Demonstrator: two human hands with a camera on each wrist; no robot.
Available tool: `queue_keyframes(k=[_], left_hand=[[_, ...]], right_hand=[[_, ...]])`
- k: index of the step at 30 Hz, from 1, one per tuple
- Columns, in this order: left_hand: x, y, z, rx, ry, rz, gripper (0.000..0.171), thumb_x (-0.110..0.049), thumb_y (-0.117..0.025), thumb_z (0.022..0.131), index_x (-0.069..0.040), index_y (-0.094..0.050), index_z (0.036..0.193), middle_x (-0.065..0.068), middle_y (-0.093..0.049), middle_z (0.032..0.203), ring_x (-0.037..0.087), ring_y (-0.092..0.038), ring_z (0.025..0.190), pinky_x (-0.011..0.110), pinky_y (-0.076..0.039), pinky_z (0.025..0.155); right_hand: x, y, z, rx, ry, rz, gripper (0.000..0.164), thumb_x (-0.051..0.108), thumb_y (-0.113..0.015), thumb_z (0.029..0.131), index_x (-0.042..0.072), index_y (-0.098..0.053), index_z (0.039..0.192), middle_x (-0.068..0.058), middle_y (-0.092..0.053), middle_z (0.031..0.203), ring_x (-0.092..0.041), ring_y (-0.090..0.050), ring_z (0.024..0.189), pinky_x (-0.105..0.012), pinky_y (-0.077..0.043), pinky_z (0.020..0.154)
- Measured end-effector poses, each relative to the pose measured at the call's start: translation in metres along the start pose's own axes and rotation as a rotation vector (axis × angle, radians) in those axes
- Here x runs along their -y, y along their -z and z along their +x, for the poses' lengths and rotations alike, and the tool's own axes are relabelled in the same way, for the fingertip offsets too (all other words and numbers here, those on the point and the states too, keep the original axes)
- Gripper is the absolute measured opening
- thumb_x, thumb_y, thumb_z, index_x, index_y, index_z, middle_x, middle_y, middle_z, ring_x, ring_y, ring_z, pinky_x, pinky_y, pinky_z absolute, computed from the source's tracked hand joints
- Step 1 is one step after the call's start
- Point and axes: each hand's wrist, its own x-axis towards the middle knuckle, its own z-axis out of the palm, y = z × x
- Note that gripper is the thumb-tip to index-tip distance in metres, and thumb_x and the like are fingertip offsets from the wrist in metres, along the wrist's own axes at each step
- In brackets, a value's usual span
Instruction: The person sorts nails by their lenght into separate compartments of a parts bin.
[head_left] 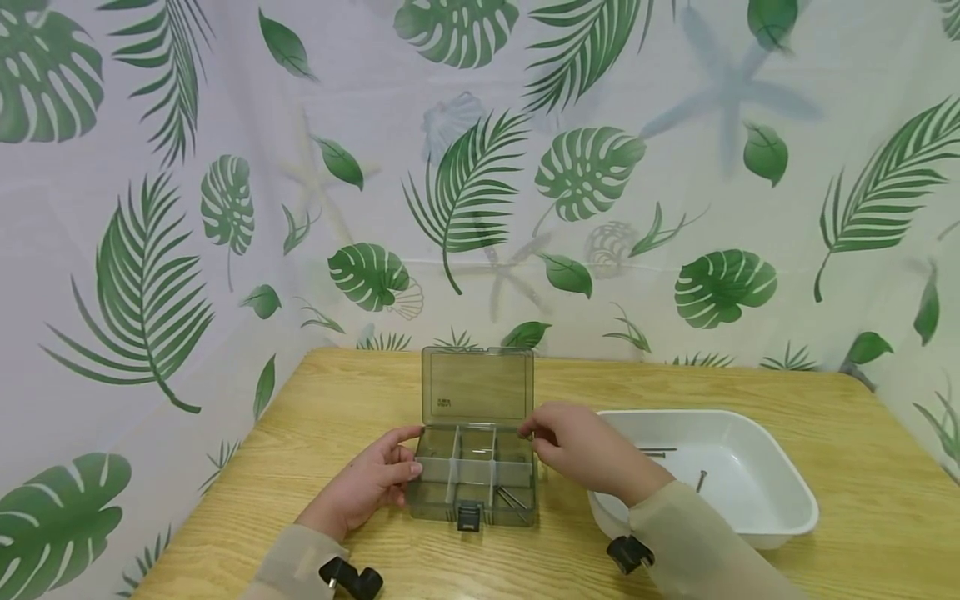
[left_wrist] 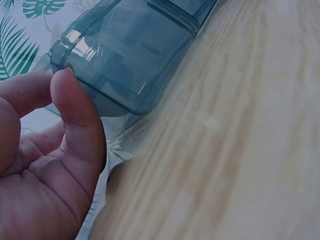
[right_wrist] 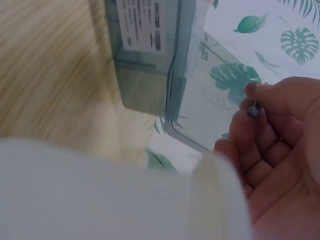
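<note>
A grey see-through compartment box [head_left: 474,492] stands on the table with its lid [head_left: 477,386] raised at the back. My left hand [head_left: 367,483] grips the box's left side, thumb at the wall and a finger near the back corner. Between the thumb and fingers of my right hand [head_left: 581,446] is a nail [right_wrist: 253,111], its round head showing in the right wrist view. This hand is over the back right compartment. Thin metal nails [head_left: 512,498] lie in the front right compartment, and a short shiny piece [head_left: 478,451] shows in the middle column.
To the right stands a white plastic tray [head_left: 797,508] with several loose nails [head_left: 702,481] in it, partly behind my right forearm. The wooden table [head_left: 360,379] meets a leaf-patterned cloth [head_left: 480,275] at the back. A printed label [right_wrist: 142,25] is on the box's side.
</note>
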Motion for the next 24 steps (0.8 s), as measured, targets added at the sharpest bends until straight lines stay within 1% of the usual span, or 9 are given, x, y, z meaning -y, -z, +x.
queue_keyframes(k=[3, 5, 10, 13, 20, 24], left_hand=[[0.000, 0.000, 0.000, 0.000, -0.001, -0.001, 0.069, -0.018, -0.064, 0.102, -0.012, -0.027, 0.160, 0.007, -0.049, 0.102, 0.015, -0.044, 0.070, 0.026, -0.051, 0.059], [0.000, 0.000, -0.001, 0.001, -0.002, -0.001, 0.069, -0.018, -0.064, 0.102, -0.013, -0.027, 0.160, 0.007, -0.049, 0.102, 0.015, -0.044, 0.070, 0.027, -0.051, 0.059], [0.000, 0.001, -0.001, 0.003, -0.003, 0.004, 0.068, -0.017, -0.063, 0.102, -0.013, -0.026, 0.160, 0.007, -0.049, 0.102, 0.016, -0.044, 0.070, 0.027, -0.051, 0.060], [0.000, 0.001, -0.002, 0.006, 0.000, 0.002, 0.068, -0.017, -0.063, 0.103, -0.011, -0.026, 0.160, 0.007, -0.049, 0.102, 0.015, -0.044, 0.071, 0.026, -0.051, 0.060], [-0.003, -0.002, -0.004, 0.006, -0.002, -0.005, 0.068, -0.016, -0.062, 0.103, -0.010, -0.026, 0.160, 0.007, -0.048, 0.101, 0.015, -0.043, 0.071, 0.026, -0.050, 0.059], [-0.004, -0.003, -0.004, 0.006, 0.000, -0.006, 0.067, -0.015, -0.061, 0.103, -0.010, -0.026, 0.160, 0.007, -0.048, 0.101, 0.015, -0.043, 0.071, 0.027, -0.050, 0.058]], right_hand=[[0.004, -0.005, 0.007, 0.012, -0.008, -0.001, 0.020, 0.006, -0.060, 0.098, 0.008, -0.074, 0.111, 0.002, -0.067, 0.095, -0.012, -0.053, 0.073, -0.034, -0.047, 0.068], [0.007, -0.007, 0.011, 0.017, -0.014, -0.001, 0.019, 0.005, -0.060, 0.098, 0.008, -0.074, 0.110, 0.001, -0.068, 0.097, -0.012, -0.053, 0.074, -0.034, -0.047, 0.067], [0.011, -0.010, 0.018, 0.016, -0.028, 0.002, 0.019, 0.003, -0.060, 0.098, 0.008, -0.073, 0.110, 0.003, -0.066, 0.091, -0.013, -0.052, 0.071, -0.033, -0.045, 0.063], [0.011, -0.012, 0.021, 0.015, -0.038, 0.004, 0.020, 0.002, -0.060, 0.097, 0.008, -0.073, 0.110, 0.004, -0.065, 0.089, -0.013, -0.051, 0.070, -0.033, -0.045, 0.063], [0.009, -0.009, 0.018, 0.007, -0.072, 0.010, 0.020, 0.006, -0.062, 0.096, 0.010, -0.074, 0.112, 0.006, -0.064, 0.091, -0.012, -0.054, 0.076, -0.035, -0.048, 0.069], [0.006, -0.005, 0.013, 0.008, -0.063, 0.022, 0.022, 0.010, -0.062, 0.097, 0.010, -0.073, 0.116, 0.006, -0.064, 0.091, -0.012, -0.055, 0.077, -0.035, -0.049, 0.070]])
